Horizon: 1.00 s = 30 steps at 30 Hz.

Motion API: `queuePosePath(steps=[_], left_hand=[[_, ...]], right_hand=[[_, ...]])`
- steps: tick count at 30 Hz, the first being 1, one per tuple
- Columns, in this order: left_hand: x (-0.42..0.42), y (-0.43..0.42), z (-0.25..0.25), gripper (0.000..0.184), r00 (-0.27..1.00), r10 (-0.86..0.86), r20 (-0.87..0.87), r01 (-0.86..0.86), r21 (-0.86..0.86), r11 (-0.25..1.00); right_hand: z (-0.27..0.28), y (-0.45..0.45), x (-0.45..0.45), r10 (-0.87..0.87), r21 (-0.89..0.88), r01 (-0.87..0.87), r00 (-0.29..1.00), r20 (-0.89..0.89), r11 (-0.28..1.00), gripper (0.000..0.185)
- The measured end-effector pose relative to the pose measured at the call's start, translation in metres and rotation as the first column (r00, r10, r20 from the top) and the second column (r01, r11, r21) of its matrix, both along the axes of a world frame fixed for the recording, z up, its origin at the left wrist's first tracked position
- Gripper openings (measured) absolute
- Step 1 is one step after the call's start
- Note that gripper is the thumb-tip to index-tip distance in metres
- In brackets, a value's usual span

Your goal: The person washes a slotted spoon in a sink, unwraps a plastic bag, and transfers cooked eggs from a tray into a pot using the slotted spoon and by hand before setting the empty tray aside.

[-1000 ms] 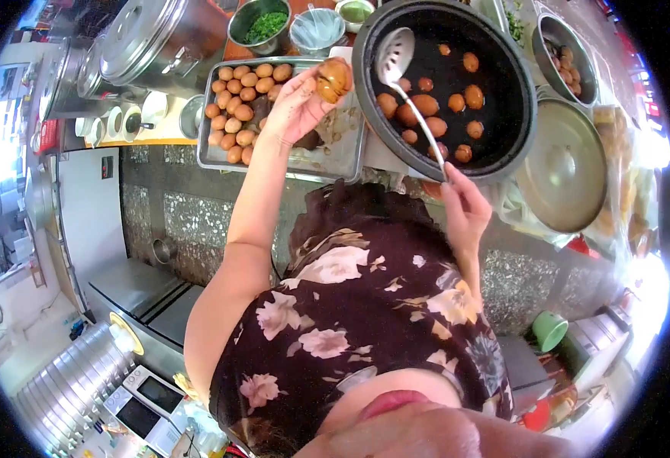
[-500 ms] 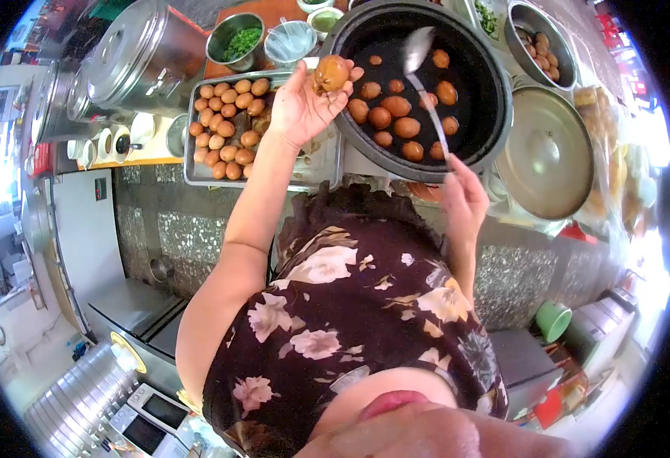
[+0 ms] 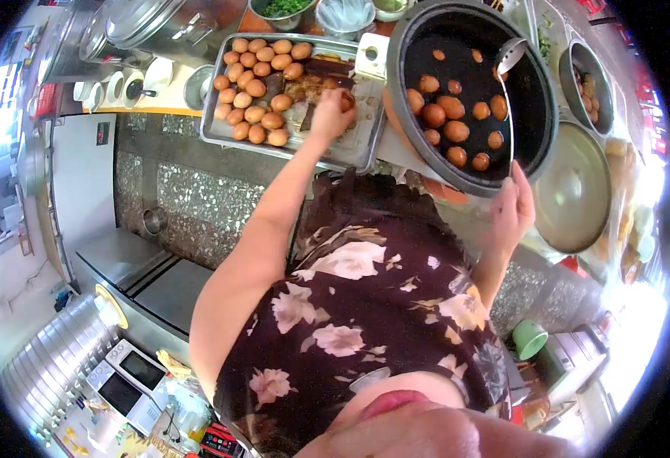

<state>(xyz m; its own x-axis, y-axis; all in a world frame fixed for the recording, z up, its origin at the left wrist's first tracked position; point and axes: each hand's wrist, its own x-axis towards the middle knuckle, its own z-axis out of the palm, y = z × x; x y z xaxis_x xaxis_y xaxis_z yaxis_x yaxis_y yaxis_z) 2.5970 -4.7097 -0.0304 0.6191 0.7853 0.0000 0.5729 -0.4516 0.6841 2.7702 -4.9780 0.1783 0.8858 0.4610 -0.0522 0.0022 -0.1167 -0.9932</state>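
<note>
My left hand [image 3: 332,116] is down in the metal tray [image 3: 289,156], its fingers curled round a brown egg [image 3: 346,99]. Rows of brown eggs [image 3: 256,88] fill the tray's left part, beside wet brown residue near my fingers. My right hand [image 3: 512,204] grips the handle of a metal ladle [image 3: 510,57] at the front rim of a large black pot [image 3: 472,182]. The ladle's bowl rests up by the pot's right wall. Several brown eggs [image 3: 454,108] sit partly sunk in the pot's dark liquid.
Behind the tray stand a bowl of chopped greens [image 3: 283,9] and a plastic-lined container [image 3: 345,15]. A round lid [image 3: 571,187] lies right of the pot, below a metal bowl of eggs [image 3: 585,91]. Big steel pots [image 3: 140,23] and white cups [image 3: 133,85] are at the left.
My left hand has come down from beside the pot into the tray with the egg. The ladle has swung to the pot's right side. The view has shifted left.
</note>
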Motion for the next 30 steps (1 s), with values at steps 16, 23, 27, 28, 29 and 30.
queuePosePath(steps=[16, 23, 27, 28, 29, 30], left_hand=[[-0.011, 0.117, 0.005, 0.059, 0.867, 0.432, 0.247, -0.403, -0.164, 0.901], [0.075, -0.006, 0.182, 0.038, 0.458, 0.467, 0.757, 0.606, -0.650, 0.459], [0.099, -0.015, 0.185, 0.035, 0.520, 0.454, 0.724, 0.708, -0.662, 0.246], [0.102, -0.019, 0.188, 0.036, 0.549, 0.386, 0.741, 0.697, -0.661, 0.278], [0.106, -0.023, 0.191, 0.037, 0.567, 0.387, 0.727, 0.691, -0.676, 0.255], [0.110, -0.027, 0.195, 0.039, 0.585, 0.386, 0.713, 0.686, -0.689, 0.234]], right_hand=[[0.000, -0.005, -0.007, -0.062, -0.085, 0.065, 0.997, 0.041, 0.994, 0.031], [-0.012, 0.009, -0.023, 0.162, 0.043, -0.166, 0.982, 0.095, 0.985, 0.030], [-0.021, -0.008, -0.011, 0.118, 0.077, -0.116, 0.993, -0.021, 0.990, 0.029], [-0.017, -0.008, -0.011, 0.069, 0.091, -0.069, 0.998, -0.003, 0.993, 0.029], [-0.013, -0.011, -0.011, 0.023, 0.103, -0.024, 1.000, 0.011, 0.994, 0.029], [-0.011, -0.015, -0.010, 0.016, 0.102, -0.017, 1.000, 0.007, 0.995, 0.029]])
